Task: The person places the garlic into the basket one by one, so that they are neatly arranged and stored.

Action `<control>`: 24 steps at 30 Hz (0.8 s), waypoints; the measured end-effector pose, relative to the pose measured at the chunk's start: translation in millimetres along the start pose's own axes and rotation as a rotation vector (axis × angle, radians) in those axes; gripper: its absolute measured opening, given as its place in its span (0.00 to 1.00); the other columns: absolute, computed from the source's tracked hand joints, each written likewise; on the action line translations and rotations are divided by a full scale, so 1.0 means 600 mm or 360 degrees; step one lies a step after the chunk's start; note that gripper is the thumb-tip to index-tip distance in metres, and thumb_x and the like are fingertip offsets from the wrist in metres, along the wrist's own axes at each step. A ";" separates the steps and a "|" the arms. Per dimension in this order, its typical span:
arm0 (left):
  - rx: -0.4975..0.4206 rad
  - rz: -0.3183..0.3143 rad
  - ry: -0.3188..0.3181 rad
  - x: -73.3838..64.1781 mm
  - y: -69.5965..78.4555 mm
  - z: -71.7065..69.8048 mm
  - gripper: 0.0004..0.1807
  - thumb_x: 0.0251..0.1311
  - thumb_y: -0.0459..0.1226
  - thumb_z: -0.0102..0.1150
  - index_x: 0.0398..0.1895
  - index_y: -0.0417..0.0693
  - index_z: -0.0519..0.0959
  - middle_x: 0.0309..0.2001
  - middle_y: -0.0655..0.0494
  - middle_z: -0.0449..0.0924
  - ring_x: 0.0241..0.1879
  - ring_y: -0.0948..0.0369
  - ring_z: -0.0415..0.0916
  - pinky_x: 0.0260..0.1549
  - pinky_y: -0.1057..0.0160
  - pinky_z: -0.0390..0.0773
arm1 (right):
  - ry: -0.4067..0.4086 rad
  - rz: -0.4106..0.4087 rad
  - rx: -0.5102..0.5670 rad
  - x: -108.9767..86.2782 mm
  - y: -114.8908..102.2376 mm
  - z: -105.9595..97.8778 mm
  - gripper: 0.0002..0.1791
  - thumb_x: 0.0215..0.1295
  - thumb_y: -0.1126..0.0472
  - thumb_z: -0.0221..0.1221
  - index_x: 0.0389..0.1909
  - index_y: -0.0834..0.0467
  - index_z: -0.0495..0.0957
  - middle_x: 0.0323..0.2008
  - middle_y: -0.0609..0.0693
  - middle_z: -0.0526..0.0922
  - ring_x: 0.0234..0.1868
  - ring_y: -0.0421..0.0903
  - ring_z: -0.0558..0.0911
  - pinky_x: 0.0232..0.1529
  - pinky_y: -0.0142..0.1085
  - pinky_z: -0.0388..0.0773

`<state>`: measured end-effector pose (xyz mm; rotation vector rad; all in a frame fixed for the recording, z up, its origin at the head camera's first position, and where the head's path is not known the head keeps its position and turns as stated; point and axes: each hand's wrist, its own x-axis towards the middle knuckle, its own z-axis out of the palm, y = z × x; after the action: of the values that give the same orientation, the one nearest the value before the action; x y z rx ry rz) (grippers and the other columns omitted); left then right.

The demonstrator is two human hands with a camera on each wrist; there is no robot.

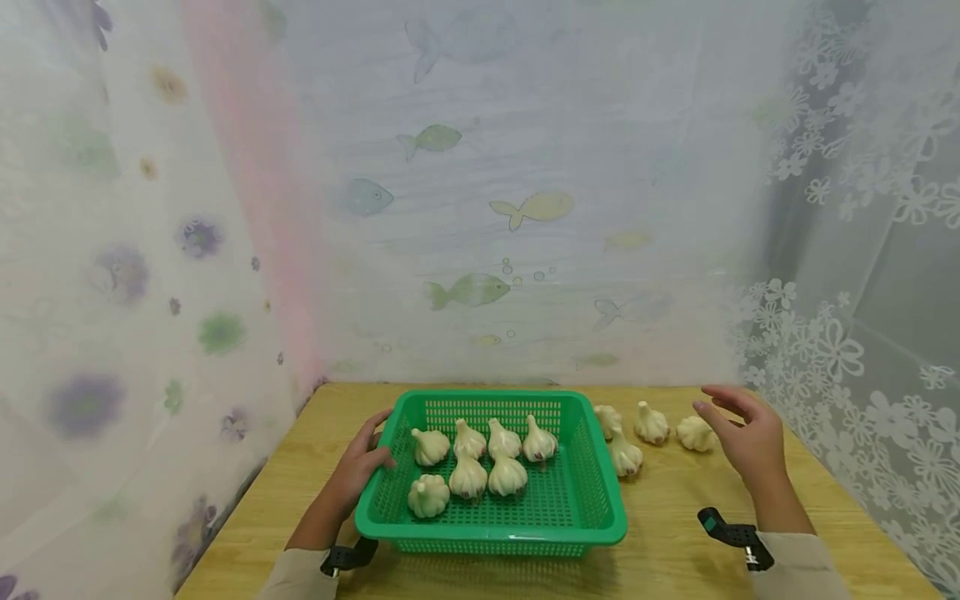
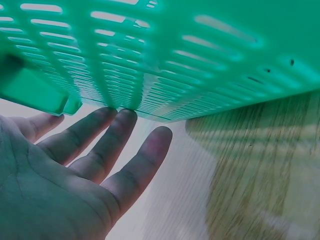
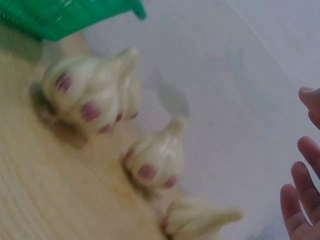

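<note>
A green plastic basket (image 1: pixel 491 533) with slotted walls stands on the table, with several garlic bulbs (image 1: pixel 468 478) inside, mostly toward its left and middle. My left hand (image 1: pixel 362 467) holds the basket's left rim, thumb over the top. In the left wrist view, the fingers (image 2: pixel 127 175) reach under the rim along the outer wall. Beside the basket's right wall lie several more garlic bulbs (image 1: pixel 651 423). My right hand (image 1: pixel 750 437) hovers by the rightmost bulb (image 1: pixel 696 434), fingers spread and holding nothing. The right wrist view shows its fingers apart from the bulbs (image 3: pixel 155 160).
The wooden table (image 1: pixel 675 533) runs back to a pale curtain (image 1: pixel 480 333) printed with fish. A flowered curtain (image 1: pixel 187 333) hangs on the left, and a lacy one (image 1: pixel 840 350) on the right. Both wrists wear black camera mounts (image 1: pixel 735 533).
</note>
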<state>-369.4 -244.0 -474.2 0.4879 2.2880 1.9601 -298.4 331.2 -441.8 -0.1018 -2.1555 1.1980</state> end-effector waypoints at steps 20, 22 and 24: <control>0.0025 -0.0041 0.0036 0.008 0.001 0.003 0.46 0.58 0.28 0.49 0.83 0.54 0.51 0.70 0.33 0.70 0.51 0.43 0.81 0.41 0.54 0.82 | -0.0430 0.0742 0.0257 -0.025 0.103 0.003 0.53 0.70 0.38 0.61 0.85 0.42 0.39 0.85 0.52 0.35 0.82 0.65 0.43 0.75 0.64 0.54; 0.0028 -0.0041 0.0036 0.006 0.001 0.003 0.47 0.58 0.28 0.49 0.83 0.54 0.51 0.70 0.33 0.70 0.51 0.43 0.81 0.41 0.54 0.82 | -0.0459 0.0754 0.0266 -0.025 0.106 0.003 0.54 0.70 0.38 0.61 0.85 0.41 0.37 0.85 0.53 0.33 0.82 0.65 0.42 0.75 0.64 0.52; 0.0033 -0.0039 0.0028 0.003 0.000 0.003 0.47 0.59 0.28 0.49 0.83 0.53 0.50 0.70 0.33 0.70 0.51 0.42 0.81 0.41 0.54 0.82 | -0.0475 0.0752 0.0250 -0.024 0.109 0.003 0.54 0.70 0.38 0.61 0.85 0.40 0.36 0.84 0.54 0.33 0.82 0.65 0.42 0.75 0.64 0.52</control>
<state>-370.7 -242.1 -474.5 0.4446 2.3158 1.9389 -303.7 362.2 -500.6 -0.4052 -2.3584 1.7395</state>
